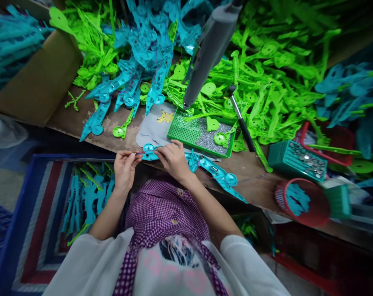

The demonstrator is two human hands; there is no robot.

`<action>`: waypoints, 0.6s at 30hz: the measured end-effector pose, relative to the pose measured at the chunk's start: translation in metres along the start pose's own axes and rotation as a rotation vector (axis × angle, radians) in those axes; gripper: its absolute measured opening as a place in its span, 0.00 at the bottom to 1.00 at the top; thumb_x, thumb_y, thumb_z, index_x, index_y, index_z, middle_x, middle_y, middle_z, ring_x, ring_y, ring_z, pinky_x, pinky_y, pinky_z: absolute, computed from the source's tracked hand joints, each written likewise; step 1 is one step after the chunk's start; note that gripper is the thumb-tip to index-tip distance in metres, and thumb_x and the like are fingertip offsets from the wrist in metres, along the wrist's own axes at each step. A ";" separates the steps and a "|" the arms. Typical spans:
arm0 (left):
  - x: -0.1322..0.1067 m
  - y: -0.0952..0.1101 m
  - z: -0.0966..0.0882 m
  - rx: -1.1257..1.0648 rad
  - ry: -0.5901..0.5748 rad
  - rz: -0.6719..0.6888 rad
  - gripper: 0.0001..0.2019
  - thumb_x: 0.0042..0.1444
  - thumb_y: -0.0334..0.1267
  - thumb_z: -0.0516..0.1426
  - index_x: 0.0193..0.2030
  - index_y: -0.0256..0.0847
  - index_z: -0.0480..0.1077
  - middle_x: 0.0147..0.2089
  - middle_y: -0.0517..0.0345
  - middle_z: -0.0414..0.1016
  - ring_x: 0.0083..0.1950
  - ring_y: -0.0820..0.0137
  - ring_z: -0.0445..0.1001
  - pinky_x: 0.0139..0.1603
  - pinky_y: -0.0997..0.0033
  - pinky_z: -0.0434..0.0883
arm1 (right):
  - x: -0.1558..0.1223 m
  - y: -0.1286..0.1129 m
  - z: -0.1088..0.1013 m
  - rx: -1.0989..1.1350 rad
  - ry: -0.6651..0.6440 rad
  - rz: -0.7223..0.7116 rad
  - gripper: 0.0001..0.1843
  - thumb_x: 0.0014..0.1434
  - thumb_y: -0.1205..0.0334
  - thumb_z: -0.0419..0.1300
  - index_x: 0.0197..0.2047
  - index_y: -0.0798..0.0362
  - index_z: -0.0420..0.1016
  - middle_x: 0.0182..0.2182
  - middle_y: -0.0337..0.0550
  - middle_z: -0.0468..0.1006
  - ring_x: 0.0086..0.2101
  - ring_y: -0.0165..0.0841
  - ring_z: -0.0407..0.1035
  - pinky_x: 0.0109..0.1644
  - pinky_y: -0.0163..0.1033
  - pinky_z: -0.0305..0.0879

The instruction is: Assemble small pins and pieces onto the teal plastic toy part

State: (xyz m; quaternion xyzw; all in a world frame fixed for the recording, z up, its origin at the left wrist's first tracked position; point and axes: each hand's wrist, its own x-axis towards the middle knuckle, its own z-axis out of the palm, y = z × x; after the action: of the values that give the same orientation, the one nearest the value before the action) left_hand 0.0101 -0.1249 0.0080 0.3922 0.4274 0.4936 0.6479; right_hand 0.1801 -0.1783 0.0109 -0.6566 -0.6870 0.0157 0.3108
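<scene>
Together, the left hand (124, 165) and the right hand (173, 158) pinched a turquoise plastic part (149, 151) at the near edge of the workbench (251, 176), beside a green screw tray (186, 133).

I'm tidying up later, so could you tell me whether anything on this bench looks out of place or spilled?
One green plastic piece lies alone on the bare wood, apart from the green heap. A few green pieces also rest in the green tray among the screws. Nothing looks broken where both hands pinch the blue part.

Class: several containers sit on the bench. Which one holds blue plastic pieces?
The round red basket at the bench's near edge, right of the hands. The green tray and teal box hold small metal parts.
</scene>
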 end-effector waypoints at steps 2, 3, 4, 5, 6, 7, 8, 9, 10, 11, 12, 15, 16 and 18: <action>-0.008 -0.003 -0.009 0.081 -0.027 -0.031 0.16 0.43 0.39 0.69 0.35 0.40 0.68 0.33 0.61 0.78 0.32 0.73 0.80 0.36 0.76 0.77 | -0.008 0.002 0.000 -0.057 0.043 -0.092 0.13 0.69 0.58 0.50 0.37 0.50 0.74 0.27 0.38 0.75 0.33 0.30 0.68 0.56 0.42 0.57; -0.011 -0.004 -0.012 0.144 -0.068 -0.060 0.15 0.43 0.39 0.68 0.36 0.40 0.70 0.34 0.60 0.78 0.33 0.72 0.80 0.35 0.75 0.77 | -0.011 0.003 -0.001 -0.089 0.059 -0.154 0.12 0.68 0.59 0.51 0.37 0.49 0.74 0.26 0.37 0.75 0.32 0.30 0.68 0.56 0.42 0.58; -0.014 -0.004 -0.015 0.218 -0.120 -0.093 0.15 0.44 0.40 0.68 0.38 0.39 0.73 0.34 0.58 0.79 0.34 0.70 0.80 0.35 0.74 0.77 | -0.014 0.004 -0.002 -0.118 0.073 -0.220 0.11 0.68 0.60 0.51 0.37 0.48 0.74 0.25 0.36 0.74 0.32 0.30 0.68 0.56 0.41 0.57; -0.016 -0.004 -0.017 0.296 -0.177 -0.126 0.15 0.46 0.42 0.67 0.40 0.39 0.75 0.34 0.56 0.80 0.34 0.69 0.80 0.35 0.73 0.77 | -0.016 0.005 -0.002 -0.142 0.092 -0.284 0.10 0.68 0.62 0.52 0.37 0.48 0.74 0.25 0.36 0.74 0.32 0.29 0.68 0.56 0.41 0.57; -0.017 -0.003 -0.018 0.368 -0.226 -0.153 0.16 0.48 0.44 0.66 0.42 0.38 0.76 0.34 0.55 0.80 0.34 0.68 0.80 0.35 0.72 0.77 | -0.017 0.007 -0.002 -0.158 0.120 -0.337 0.09 0.67 0.63 0.53 0.37 0.48 0.74 0.25 0.35 0.75 0.32 0.29 0.68 0.57 0.41 0.57; -0.017 -0.001 -0.017 0.424 -0.262 -0.175 0.17 0.49 0.45 0.65 0.43 0.38 0.77 0.34 0.54 0.81 0.33 0.68 0.80 0.34 0.71 0.76 | -0.018 0.008 -0.003 -0.165 0.152 -0.376 0.08 0.67 0.63 0.54 0.38 0.48 0.74 0.25 0.35 0.75 0.33 0.28 0.68 0.57 0.41 0.57; -0.015 0.000 -0.016 0.461 -0.281 -0.189 0.18 0.50 0.47 0.65 0.44 0.38 0.78 0.33 0.54 0.81 0.33 0.68 0.79 0.34 0.71 0.76 | -0.019 0.009 -0.003 -0.164 0.182 -0.403 0.07 0.66 0.64 0.55 0.38 0.49 0.74 0.26 0.35 0.75 0.33 0.28 0.69 0.57 0.40 0.58; -0.013 0.001 -0.014 0.475 -0.287 -0.198 0.18 0.50 0.48 0.65 0.44 0.38 0.78 0.32 0.54 0.81 0.32 0.67 0.79 0.35 0.70 0.76 | -0.020 0.010 -0.002 -0.157 0.203 -0.421 0.06 0.66 0.64 0.55 0.39 0.49 0.74 0.26 0.35 0.76 0.34 0.28 0.69 0.57 0.40 0.58; -0.010 0.002 -0.010 0.466 -0.283 -0.204 0.19 0.50 0.49 0.65 0.44 0.38 0.78 0.32 0.54 0.81 0.33 0.67 0.79 0.35 0.70 0.75 | -0.020 0.010 -0.002 -0.149 0.215 -0.435 0.06 0.66 0.65 0.56 0.39 0.49 0.74 0.27 0.34 0.76 0.35 0.28 0.69 0.57 0.40 0.58; -0.007 0.003 -0.006 0.435 -0.272 -0.205 0.19 0.50 0.49 0.65 0.43 0.38 0.78 0.33 0.53 0.81 0.35 0.66 0.80 0.37 0.69 0.75 | -0.021 0.011 -0.002 -0.143 0.222 -0.448 0.05 0.65 0.65 0.56 0.40 0.48 0.74 0.28 0.34 0.76 0.36 0.27 0.70 0.57 0.40 0.58; -0.004 0.003 0.000 0.389 -0.261 -0.202 0.19 0.50 0.50 0.64 0.43 0.38 0.78 0.34 0.53 0.81 0.36 0.65 0.80 0.38 0.68 0.75 | -0.022 0.011 -0.002 -0.138 0.230 -0.455 0.05 0.65 0.65 0.56 0.40 0.48 0.73 0.29 0.35 0.77 0.38 0.28 0.71 0.57 0.41 0.59; 0.006 0.004 0.024 0.197 -0.259 -0.150 0.14 0.52 0.48 0.64 0.38 0.40 0.76 0.39 0.53 0.80 0.43 0.66 0.78 0.45 0.68 0.73 | -0.023 0.013 -0.001 -0.123 0.296 -0.358 0.04 0.64 0.65 0.57 0.40 0.49 0.72 0.38 0.41 0.78 0.50 0.32 0.70 0.58 0.44 0.60; 0.010 0.006 0.034 0.130 -0.268 -0.126 0.11 0.53 0.46 0.64 0.36 0.40 0.74 0.42 0.53 0.79 0.46 0.67 0.77 0.48 0.69 0.72 | -0.023 0.014 -0.001 -0.121 0.317 -0.275 0.03 0.64 0.64 0.56 0.40 0.49 0.72 0.43 0.44 0.78 0.54 0.34 0.68 0.58 0.46 0.60; 0.019 0.010 0.054 0.003 -0.298 -0.107 0.07 0.56 0.41 0.63 0.34 0.40 0.72 0.48 0.54 0.77 0.52 0.69 0.74 0.51 0.71 0.69 | -0.019 0.016 -0.001 -0.136 0.326 -0.090 0.05 0.65 0.62 0.54 0.39 0.50 0.70 0.54 0.50 0.73 0.61 0.39 0.62 0.58 0.49 0.60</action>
State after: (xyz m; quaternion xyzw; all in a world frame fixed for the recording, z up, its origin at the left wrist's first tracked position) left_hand 0.0607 -0.1092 0.0319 0.4387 0.3477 0.3941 0.7289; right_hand 0.1935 -0.1937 -0.0027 -0.6385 -0.6558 -0.1512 0.3732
